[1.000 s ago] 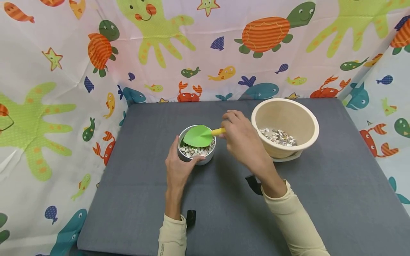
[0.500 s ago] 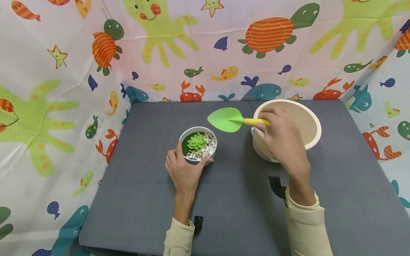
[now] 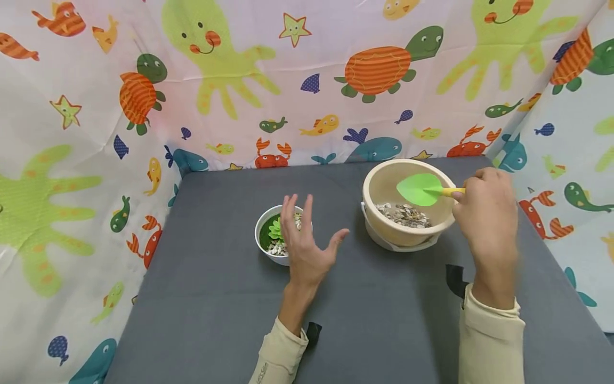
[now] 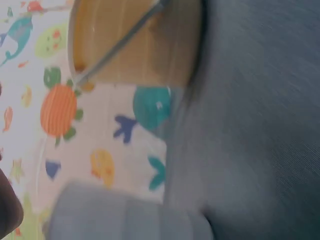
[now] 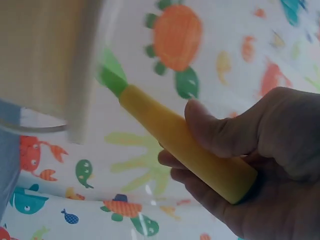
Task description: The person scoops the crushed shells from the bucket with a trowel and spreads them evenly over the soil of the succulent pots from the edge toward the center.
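My right hand [image 3: 486, 213] grips the yellow handle [image 5: 170, 132] of a toy trowel, thumb along one side and fingers curled beneath. Its green blade [image 3: 419, 189] shows over the mouth of a cream bucket [image 3: 371, 184]. Small shells or pebbles [image 3: 405, 215] lie in the bottom of that bucket. My left hand [image 3: 307, 250] is spread, holding nothing, and overlaps the right side of a small white pot [image 3: 261, 242] in the head view. Inside the pot are a green succulent [image 3: 275, 229] and pale shells [image 3: 277, 248], partly hidden behind my fingers.
A grey cloth-covered table [image 3: 216, 298] carries both containers, the bucket standing right of the pot. Behind and at the sides hangs a curtain [image 3: 235, 133] printed with sea animals. The bucket's handle [image 4: 120, 45] hangs down its outside.
My left hand has let go of the pot and spread its fingers. My right hand has carried the trowel rightward from over the pot to over the bucket, uncovering the succulent.
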Demonstrator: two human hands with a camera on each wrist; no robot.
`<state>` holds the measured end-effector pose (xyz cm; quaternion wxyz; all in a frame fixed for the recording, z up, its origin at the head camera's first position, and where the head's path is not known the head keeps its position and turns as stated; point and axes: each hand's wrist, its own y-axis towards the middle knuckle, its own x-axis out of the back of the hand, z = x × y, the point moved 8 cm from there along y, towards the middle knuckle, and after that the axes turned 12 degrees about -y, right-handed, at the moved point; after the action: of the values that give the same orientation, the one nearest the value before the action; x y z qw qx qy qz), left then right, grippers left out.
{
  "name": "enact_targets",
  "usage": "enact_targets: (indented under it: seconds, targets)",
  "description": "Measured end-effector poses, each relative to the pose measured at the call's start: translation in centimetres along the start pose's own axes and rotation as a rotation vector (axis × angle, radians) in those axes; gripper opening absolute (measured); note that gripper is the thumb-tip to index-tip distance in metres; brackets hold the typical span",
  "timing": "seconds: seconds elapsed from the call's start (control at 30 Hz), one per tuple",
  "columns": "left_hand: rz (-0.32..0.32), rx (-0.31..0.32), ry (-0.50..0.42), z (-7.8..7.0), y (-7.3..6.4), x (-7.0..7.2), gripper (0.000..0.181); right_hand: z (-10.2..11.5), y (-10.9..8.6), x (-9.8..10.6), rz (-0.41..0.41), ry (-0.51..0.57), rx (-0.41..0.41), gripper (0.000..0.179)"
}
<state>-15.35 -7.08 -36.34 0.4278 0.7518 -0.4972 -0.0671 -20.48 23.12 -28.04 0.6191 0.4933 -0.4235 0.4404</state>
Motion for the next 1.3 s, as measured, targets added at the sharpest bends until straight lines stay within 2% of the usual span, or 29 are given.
enact_targets:
  seconds: [0.13, 0.27, 0.4, 0.53, 0.73, 0.87, 1.0, 1.3]
  targets:
    - [0.159, 0.018, -0.054, -0.7, 1.4, -3.0, 0.089, 1.0, 1.3, -1.4, -0.032, -0.134, 0.085, 0.021]
    - [0.286, 0.034, -0.095, -1.3, 2.2, -5.7, 0.089, 2.0, 2.2, -3.0, -0.005, -0.248, 0.139, 0.020]
    - [0.389, 0.033, -0.117, -1.8, 2.4, -8.3, 0.087, 2.4, 2.7, -4.1, 0.058, -0.349, 0.157, 0.022]
    - [0.456, 0.048, -0.115, -1.9, 2.3, -10.1, 0.086, 2.8, 2.7, -5.0, 0.102, -0.383, 0.155, 0.024]
    - [0.542, 0.088, -0.099, -1.9, 1.6, -11.6, 0.093, 2.8, 2.4, -6.0, 0.108, -0.374, 0.134, 0.024]
    - [0.587, 0.149, -0.122, -1.4, 1.0, -12.2, 0.091, 2.6, 1.9, -6.1, 0.102, -0.386, 0.120, 0.026]
    - [0.584, 0.188, -0.152, -1.1, 0.6, -12.2, 0.091, 2.9, 1.5, -6.3, 0.106, -0.396, 0.141, 0.028]
    - [0.564, 0.160, -0.142, -0.9, 0.6, -12.3, 0.090, 2.7, 1.6, -7.2, 0.172, -0.358, 0.159, 0.026]
